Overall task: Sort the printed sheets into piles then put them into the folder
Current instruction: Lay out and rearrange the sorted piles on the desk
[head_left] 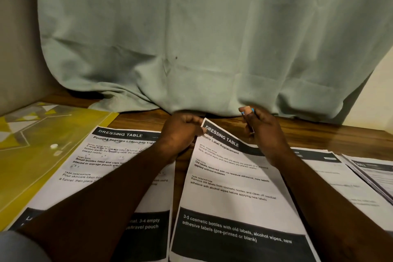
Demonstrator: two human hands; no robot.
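Wooden surface (319, 134), with a pale green cloth (191, 38) hanging down to it at the back.

- The yellow folder (42, 144) lies flat at far left. The lotion sheet (89, 176) overlaps its right edge.
- The label sheet (229, 193) lies mid-frame, just beside the lotion sheet, with a strip of bare wood between them. Its top-left corner is lifted off the surface.
- Two more piles sit on the right: a flat pile (331, 176) partly under the right forearm and a fanned pile (378, 176) at the frame edge. Their print is too blurred to read.
- On the left hand (180, 132) the grip is narrow, fingers curled, pinching the lifted corner of the label sheet.
- The right hand (263, 132) is raised at the sheet's far top edge, thumb up, fingers loosely curled. I cannot tell whether it holds paper.

I judge that sorting is under way and the folder step has not begun. Both readable sheets are headed DRESSING TABLE, so I expect the label sheet belongs with the lotion sheet.

The next move calls for peeling one sheet only, keeping it flat enough not to crease, and landing it square on its pile.
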